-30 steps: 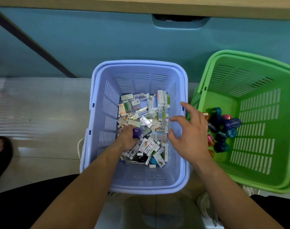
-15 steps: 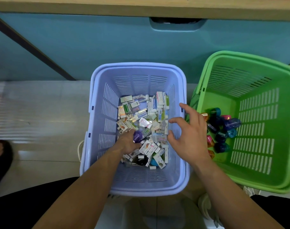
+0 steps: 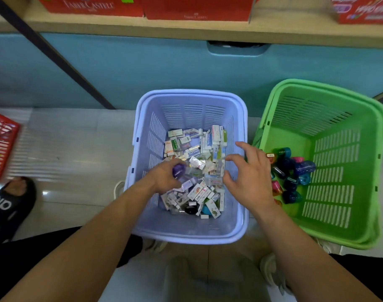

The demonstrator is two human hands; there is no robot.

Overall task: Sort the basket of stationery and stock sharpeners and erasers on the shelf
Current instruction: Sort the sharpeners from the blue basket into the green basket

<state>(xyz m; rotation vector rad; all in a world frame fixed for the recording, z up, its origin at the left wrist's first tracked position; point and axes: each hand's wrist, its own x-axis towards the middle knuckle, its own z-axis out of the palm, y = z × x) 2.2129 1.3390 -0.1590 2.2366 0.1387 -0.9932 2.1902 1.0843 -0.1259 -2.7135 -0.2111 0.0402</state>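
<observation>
A lavender basket [image 3: 189, 234] on the floor holds a heap of small boxed erasers [image 3: 197, 153] and a few sharpeners. Inside it, my left hand [image 3: 164, 177] grips a purple sharpener [image 3: 178, 170] just above the heap. My right hand [image 3: 249, 175] hovers over the basket's right side with fingers spread and loosely bent, holding nothing. To the right, a green basket [image 3: 338, 225] contains several coloured sharpeners [image 3: 293, 171] piled against its left wall.
A wooden shelf [image 3: 186, 31] with red cartons [image 3: 94, 6] runs across the top above a teal panel. A red basket [image 3: 0, 144] stands at the far left. Someone's foot in a black slipper [image 3: 9, 203] is on the floor at left.
My left hand has lifted slightly with the purple sharpener. My right hand stays over the basket's right side. The view has tilted up, showing the shelf and the red basket.
</observation>
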